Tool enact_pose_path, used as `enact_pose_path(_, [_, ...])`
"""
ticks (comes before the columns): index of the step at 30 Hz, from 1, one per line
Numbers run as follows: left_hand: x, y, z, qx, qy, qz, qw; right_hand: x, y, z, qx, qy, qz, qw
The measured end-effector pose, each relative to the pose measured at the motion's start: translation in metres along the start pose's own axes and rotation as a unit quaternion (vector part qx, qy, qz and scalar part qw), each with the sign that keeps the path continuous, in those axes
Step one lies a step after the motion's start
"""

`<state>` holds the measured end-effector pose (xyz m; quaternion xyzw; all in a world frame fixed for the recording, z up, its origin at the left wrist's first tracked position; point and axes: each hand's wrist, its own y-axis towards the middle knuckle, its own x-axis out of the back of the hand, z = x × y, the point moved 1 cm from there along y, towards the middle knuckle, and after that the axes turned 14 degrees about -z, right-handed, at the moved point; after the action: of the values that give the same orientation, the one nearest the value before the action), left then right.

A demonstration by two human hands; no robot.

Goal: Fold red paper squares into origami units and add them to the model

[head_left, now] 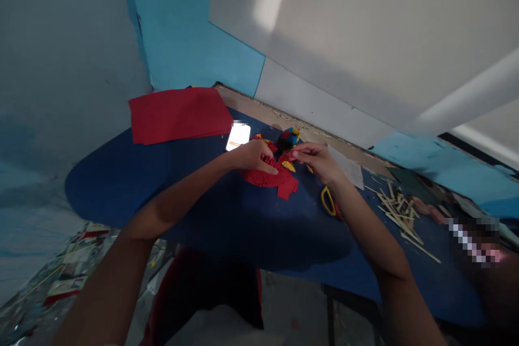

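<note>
My left hand (252,155) bends over a bunch of red frilled pieces (259,177) on the blue table, its thumb and fingers around part of the frill. To its right, my right hand (318,161) is closed in a pinch on a small red piece (288,157). A small yellow piece (288,166) lies just under those fingertips. A flat red scrap (287,188) sticks out at the near side of the bunch. Behind the hands is a red, blue and yellow bundle (288,138). Fine details are blurred.
A lit phone (238,137) lies left of my hands, beside large red sheets (178,113). Yellow-handled scissors (327,201) sit by my right forearm. Thin wooden sticks (399,211) are heaped at right, near another person's hand. The blue table (259,227) meets the wall behind.
</note>
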<state>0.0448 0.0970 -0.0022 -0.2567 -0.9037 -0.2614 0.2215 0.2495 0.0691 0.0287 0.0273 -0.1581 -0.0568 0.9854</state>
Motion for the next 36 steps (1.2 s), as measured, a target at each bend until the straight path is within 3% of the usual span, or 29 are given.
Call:
enact_pose_path(7, [0.001, 0.001, 0.003, 0.022, -0.029, -0.008, 0.999, -0.013, -0.007, -0.028, -0.035, 0.031, 0.042, 0.998])
enact_pose_path(25, [0.002, 0.001, 0.002, 0.013, -0.023, -0.004, 1.000, -0.010, -0.003, -0.018, -0.044, -0.009, 0.066, 0.997])
enact_pose_path(36, [0.001, 0.002, 0.003, 0.011, -0.016, -0.012, 1.000, -0.013, -0.008, -0.026, -0.088, 0.036, 0.024, 0.995])
